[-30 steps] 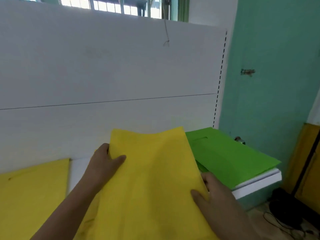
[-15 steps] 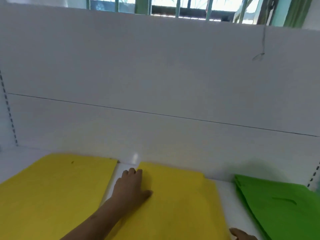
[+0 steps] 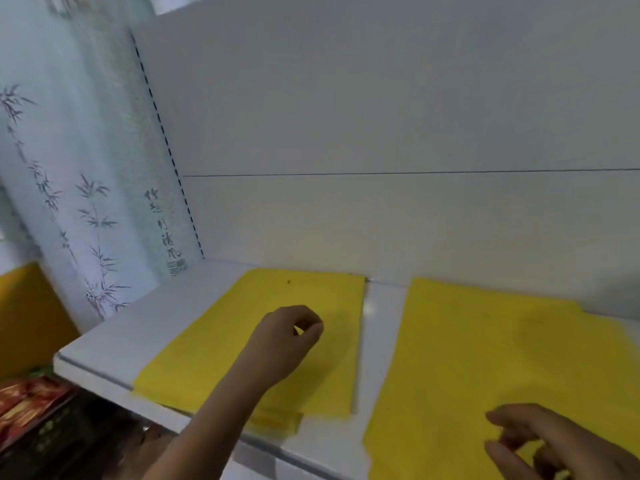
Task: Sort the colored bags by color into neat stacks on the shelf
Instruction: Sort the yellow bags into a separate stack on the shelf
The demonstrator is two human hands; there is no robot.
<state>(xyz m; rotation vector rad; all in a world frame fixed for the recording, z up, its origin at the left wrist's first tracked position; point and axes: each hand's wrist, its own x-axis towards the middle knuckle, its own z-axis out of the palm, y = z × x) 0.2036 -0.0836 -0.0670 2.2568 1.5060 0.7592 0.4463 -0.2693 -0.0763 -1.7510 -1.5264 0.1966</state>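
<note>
- Here, in the head view, a white shelf (image 3: 114,337) runs from its left front corner back to a white panel wall (image 3: 381,116), and two yellow stacks lie on it.
- The left yellow stack (image 3: 214,344) lies flat near the shelf's left end, its far edge close to the back wall and its near edge overhanging the front edge a little; lower bags in it stick out unevenly at the front.
- The right yellow stack (image 3: 467,358) lies just beside it, parted by a bare white strip of shelf, and reaches past the front edge toward the camera.
- The left hand (image 3: 287,337) hovers over the left yellow stack with fingers curled and thumb tip meeting the fingertips; whether it pinches the top bag or only touches it cannot be told.
- The right hand (image 3: 540,441) is blurred above the near part of the right yellow stack, fingers loosely bent and spread, clasping nothing.
- A pale curtain with a bamboo print (image 3: 79,188) hangs left of the shelf, and red patterned packaging (image 3: 27,400) sits below the left front corner.
</note>
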